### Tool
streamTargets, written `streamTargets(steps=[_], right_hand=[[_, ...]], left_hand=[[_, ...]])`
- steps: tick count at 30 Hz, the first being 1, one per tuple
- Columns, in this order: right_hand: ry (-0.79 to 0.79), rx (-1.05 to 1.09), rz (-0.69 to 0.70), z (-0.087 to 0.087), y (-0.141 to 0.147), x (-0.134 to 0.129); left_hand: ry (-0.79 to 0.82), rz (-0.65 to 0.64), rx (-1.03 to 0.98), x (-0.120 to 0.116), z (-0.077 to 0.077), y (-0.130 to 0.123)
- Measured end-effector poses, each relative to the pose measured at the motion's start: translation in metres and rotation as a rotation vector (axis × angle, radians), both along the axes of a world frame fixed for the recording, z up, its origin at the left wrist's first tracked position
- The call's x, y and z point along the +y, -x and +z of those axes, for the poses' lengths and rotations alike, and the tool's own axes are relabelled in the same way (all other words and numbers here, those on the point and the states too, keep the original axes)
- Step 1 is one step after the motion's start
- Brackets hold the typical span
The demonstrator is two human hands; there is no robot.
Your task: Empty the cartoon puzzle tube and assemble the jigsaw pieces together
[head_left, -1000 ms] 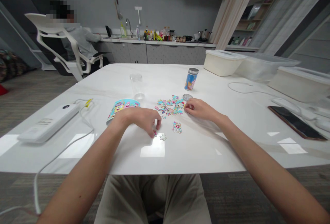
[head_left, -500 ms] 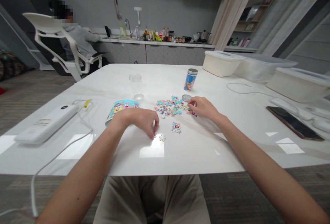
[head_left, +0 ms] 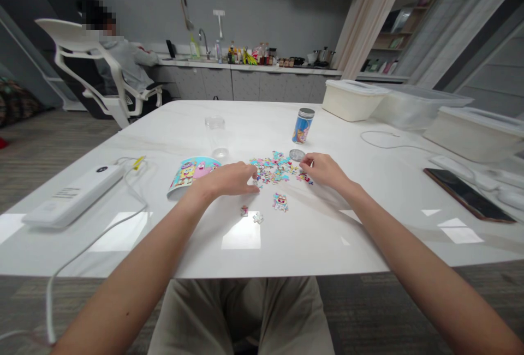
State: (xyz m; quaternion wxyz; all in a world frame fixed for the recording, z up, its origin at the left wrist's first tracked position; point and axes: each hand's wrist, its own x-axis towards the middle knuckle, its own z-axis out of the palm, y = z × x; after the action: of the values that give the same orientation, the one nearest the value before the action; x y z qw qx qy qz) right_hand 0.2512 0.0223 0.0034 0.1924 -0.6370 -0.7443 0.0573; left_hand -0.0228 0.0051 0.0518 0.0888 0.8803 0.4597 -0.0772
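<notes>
A loose pile of small jigsaw puzzle pieces (head_left: pixel 278 170) lies on the white table. At the pile's left edge is my left hand (head_left: pixel 231 179), thumb and fingers apart with nothing seen between them. My right hand (head_left: pixel 325 170) rests by the pile's right side, fingertips drawn together; whatever they may hold is hidden. Nearer to me sits a small joined puzzle section (head_left: pixel 280 202) with a cartoon face. Left of it lie a pinkish single piece (head_left: pixel 244 211) and a pale single piece (head_left: pixel 257 217). A curved cartoon picture sheet (head_left: pixel 186 175) is partly behind my left forearm.
A clear plastic jar (head_left: pixel 216 137) and a blue cartoon can (head_left: pixel 302 127) stand behind the pile, with a round silvery lid (head_left: pixel 297 155) near my right hand. A white power strip (head_left: pixel 77 194) is at left, a phone (head_left: pixel 464 194) at right. Storage boxes (head_left: pixel 352 101) stand far right.
My left hand has moved away from the single pieces, forward to the pile, and its fingers have spread. The pinkish piece now lies free on the table. My right hand has barely moved.
</notes>
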Motion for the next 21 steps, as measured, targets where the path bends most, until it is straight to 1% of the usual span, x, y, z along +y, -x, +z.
streamTargets(steps=[4,8,11,16,18,21], right_hand=[[-0.009,-0.008,0.006,0.000,0.000,0.000],[-0.016,-0.019,0.017,0.000,0.001,0.000],[-0.009,-0.024,0.025,0.001,0.001,-0.001],[-0.007,-0.022,0.030,0.001,0.001,-0.001],[-0.007,-0.021,0.030,0.000,0.000,-0.001],[0.000,-0.021,0.031,0.000,0.000,0.000]], left_hand=[[-0.023,0.080,0.003,-0.003,-0.006,-0.009],[0.001,0.100,-0.031,-0.004,-0.007,-0.012],[0.017,0.051,-0.062,-0.002,-0.007,-0.010],[0.071,-0.104,-0.143,0.006,-0.007,-0.002],[0.094,-0.124,-0.166,0.008,-0.008,0.001],[0.118,-0.114,-0.172,0.009,-0.008,0.003]])
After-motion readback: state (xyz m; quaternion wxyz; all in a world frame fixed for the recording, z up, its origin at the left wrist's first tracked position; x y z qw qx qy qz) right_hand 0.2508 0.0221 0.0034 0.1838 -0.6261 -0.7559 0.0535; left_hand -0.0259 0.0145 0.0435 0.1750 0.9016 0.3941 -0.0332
